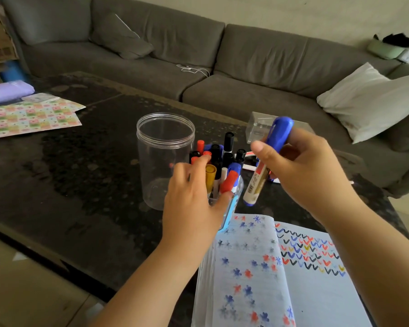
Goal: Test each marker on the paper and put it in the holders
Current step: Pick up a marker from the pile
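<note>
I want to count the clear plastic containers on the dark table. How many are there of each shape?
Round: 2, the tall empty jar and the holder full of markers
Rectangular: 1, the box
Total: 3

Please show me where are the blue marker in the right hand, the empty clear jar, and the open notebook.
blue marker (255,182): head view, on its white labelled barrel.
empty clear jar (151,166): head view, on its clear side wall.
open notebook (316,291): head view, on a bare part of the right page.
</note>
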A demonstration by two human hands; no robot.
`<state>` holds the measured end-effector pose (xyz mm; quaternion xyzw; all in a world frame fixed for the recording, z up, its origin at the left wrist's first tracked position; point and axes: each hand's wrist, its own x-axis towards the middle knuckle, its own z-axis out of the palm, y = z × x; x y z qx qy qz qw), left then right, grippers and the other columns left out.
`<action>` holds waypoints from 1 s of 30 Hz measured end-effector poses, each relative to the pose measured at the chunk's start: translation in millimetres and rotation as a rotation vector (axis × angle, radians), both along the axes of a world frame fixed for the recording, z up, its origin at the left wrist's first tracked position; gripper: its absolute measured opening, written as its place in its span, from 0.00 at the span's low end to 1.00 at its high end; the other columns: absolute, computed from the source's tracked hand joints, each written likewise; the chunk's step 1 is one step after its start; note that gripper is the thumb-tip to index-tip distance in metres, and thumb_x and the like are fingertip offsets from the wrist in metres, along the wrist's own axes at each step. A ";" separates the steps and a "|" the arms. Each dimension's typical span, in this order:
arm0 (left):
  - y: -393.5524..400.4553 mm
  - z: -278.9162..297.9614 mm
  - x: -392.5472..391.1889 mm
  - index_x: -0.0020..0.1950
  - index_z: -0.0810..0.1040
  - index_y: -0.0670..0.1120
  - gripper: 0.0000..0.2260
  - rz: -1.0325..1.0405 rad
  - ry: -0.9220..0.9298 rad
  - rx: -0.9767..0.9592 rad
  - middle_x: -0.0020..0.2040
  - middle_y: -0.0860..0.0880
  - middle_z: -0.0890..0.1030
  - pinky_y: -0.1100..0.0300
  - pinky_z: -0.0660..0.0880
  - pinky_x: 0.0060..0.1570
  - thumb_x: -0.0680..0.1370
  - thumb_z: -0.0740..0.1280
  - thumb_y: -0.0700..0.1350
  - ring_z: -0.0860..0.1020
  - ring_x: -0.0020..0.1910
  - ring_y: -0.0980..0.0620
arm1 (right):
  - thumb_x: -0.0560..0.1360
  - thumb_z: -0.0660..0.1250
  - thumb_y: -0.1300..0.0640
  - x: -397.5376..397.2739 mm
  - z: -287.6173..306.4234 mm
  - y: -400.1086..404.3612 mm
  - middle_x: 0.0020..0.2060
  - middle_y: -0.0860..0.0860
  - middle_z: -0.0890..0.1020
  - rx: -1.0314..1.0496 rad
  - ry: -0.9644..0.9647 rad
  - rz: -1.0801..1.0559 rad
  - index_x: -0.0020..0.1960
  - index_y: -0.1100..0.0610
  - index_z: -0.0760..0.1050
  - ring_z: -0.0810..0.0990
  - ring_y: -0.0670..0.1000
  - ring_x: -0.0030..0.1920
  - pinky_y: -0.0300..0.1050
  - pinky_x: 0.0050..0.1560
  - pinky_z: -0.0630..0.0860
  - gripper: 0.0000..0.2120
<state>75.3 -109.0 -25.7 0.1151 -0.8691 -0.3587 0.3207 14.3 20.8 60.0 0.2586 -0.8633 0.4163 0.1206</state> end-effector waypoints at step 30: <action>-9.8 0.0 5.4 0.45 0.76 0.47 0.07 0.027 -0.074 0.342 0.45 0.52 0.76 0.72 0.69 0.36 0.74 0.64 0.35 0.76 0.42 0.58 | 0.68 0.74 0.47 -3.0 -32.5 -20.9 0.31 0.44 0.76 0.314 -0.268 0.137 0.38 0.44 0.72 0.73 0.36 0.28 0.26 0.30 0.70 0.09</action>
